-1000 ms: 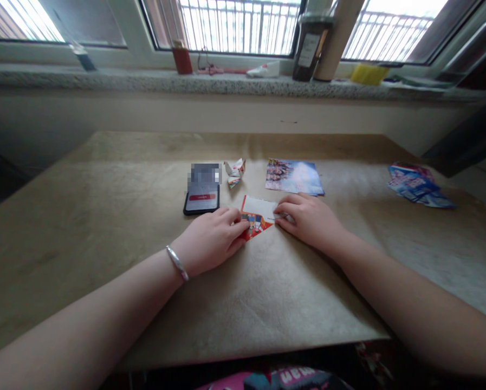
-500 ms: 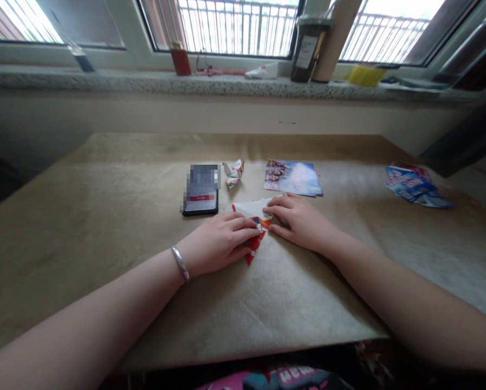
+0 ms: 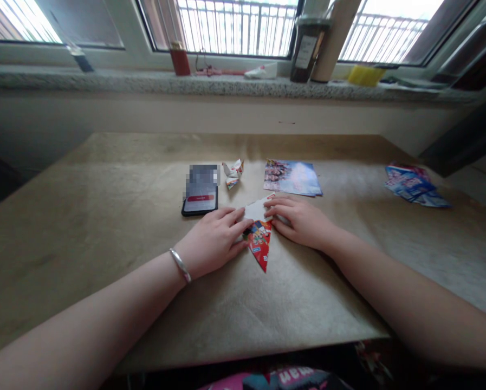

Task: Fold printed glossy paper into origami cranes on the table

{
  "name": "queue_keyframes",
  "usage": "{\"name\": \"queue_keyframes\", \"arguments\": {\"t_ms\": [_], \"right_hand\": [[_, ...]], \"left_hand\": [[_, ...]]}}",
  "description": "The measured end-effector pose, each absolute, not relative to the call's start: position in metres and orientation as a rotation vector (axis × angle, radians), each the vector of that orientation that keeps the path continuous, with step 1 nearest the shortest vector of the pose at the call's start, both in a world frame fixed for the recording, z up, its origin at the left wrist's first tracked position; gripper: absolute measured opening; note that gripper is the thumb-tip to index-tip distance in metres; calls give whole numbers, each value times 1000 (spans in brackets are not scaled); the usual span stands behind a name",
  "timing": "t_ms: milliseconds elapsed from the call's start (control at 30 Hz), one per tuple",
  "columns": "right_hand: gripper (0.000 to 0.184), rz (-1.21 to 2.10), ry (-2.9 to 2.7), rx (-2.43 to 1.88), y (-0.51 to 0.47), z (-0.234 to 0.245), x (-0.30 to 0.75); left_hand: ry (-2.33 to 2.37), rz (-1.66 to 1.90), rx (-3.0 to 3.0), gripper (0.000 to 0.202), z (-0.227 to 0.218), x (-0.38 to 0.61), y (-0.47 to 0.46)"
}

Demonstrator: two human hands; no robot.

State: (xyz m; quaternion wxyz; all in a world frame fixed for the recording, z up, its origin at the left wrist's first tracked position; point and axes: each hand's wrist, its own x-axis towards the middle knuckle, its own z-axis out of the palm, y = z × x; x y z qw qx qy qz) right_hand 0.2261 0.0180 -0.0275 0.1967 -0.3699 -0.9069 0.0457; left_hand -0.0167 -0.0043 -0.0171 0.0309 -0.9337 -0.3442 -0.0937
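Note:
A folded piece of printed paper point(image 3: 260, 244), white on top and red with cartoon print below, lies on the tan table point(image 3: 104, 216) with its point toward me. My left hand point(image 3: 212, 241), a silver bracelet on its wrist, grips the paper's left edge, fingers on top and thumb at the edge. My right hand point(image 3: 302, 219) presses its curled fingers on the paper's upper right part. A small folded paper figure point(image 3: 233, 171) sits just beyond, between a phone point(image 3: 201, 190) and a stack of printed sheets point(image 3: 292, 177).
More printed sheets point(image 3: 413, 185) lie at the table's far right. The stone window sill point(image 3: 124, 80) behind holds a red can point(image 3: 180, 59), a dark jar point(image 3: 305, 49), a cardboard tube and a yellow object point(image 3: 363, 75). The table's near edge is by my lap.
The paper has been turned between my hands: its red printed point, aimed left-down a second ago, now points toward me. Both hands stayed on it and shifted slightly.

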Motion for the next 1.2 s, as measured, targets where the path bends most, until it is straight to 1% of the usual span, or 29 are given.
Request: {"name": "queue_keyframes", "arguments": {"t_ms": [167, 300, 367, 567, 700, 833, 933, 1067, 1200], "right_hand": [[35, -31, -2611, -1204, 10, -20, 222], [44, 21, -2636, -1229, 7, -19, 222], [46, 56, -2656, -1179, 7, -20, 223], [39, 116, -2670, -1064, 10, -21, 223], [34, 182, -2664, -1034, 11, -21, 224], [31, 221, -2692, -960, 11, -21, 225], [32, 248, -2697, -883, 10, -22, 224], [32, 226, -2668, -882, 8, -22, 221], [28, 212, -2654, -897, 8, -20, 220]], "left_hand": [[-1015, -325, -2901, 36, -12, -15, -5], [-895, -390, -3003, 28, -11, -14, -4], [-843, -407, -3031, 25, -12, -14, -3], [-853, -435, -3047, 23, -21, -17, -1], [-939, -345, -3053, 36, -21, -18, -1], [-946, -328, -3051, 36, -20, -17, -1], [-938, -345, -3028, 40, -19, -16, -1], [-964, -347, -3039, 45, -17, -15, -2], [-1048, -346, -3036, 41, -14, -12, -6]]}}
